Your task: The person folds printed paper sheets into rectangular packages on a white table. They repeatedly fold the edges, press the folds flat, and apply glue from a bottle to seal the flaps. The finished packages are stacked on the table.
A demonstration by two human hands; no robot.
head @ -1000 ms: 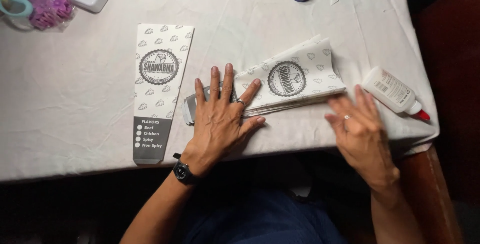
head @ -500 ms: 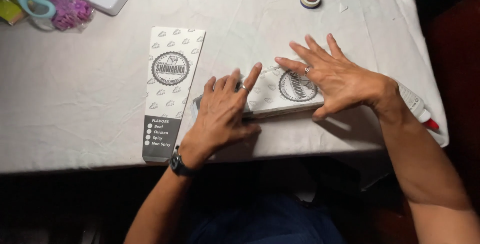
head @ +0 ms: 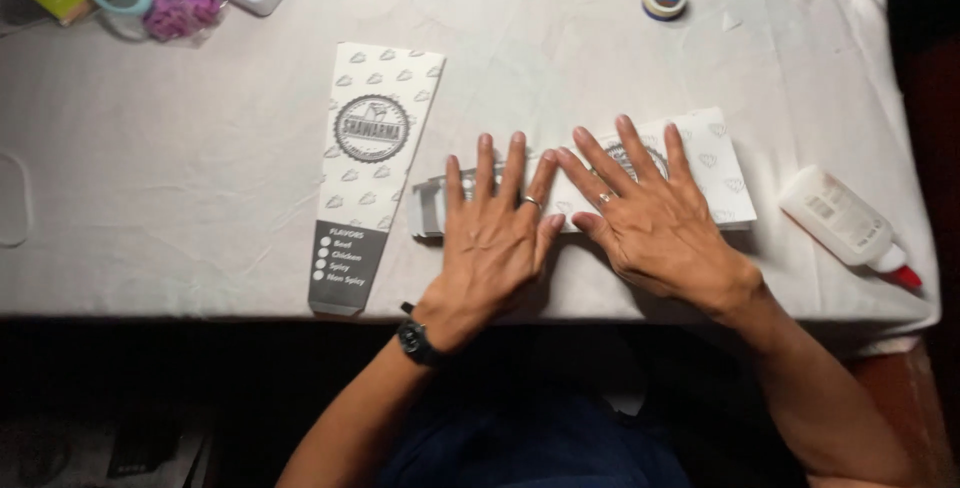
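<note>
Currently seeing both palms pressing flat, fingers spread, gripping nothing: left hand (head: 492,248) and right hand (head: 655,218) lying on white patterned paper sleeve (head: 715,163), round grey emblem, near table (head: 180,188) front edge.

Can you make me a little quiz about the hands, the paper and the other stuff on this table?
1. True or false: both the left hand and the right hand lie flat on the folded paper sleeve.
2. What lies near the table's right edge: A) scissors, B) a white glue bottle, C) a cup?
3. Fill in: the flat paper sleeve lies to the ____ of the hands.

Key: 1 true; 2 B; 3 left.
</note>
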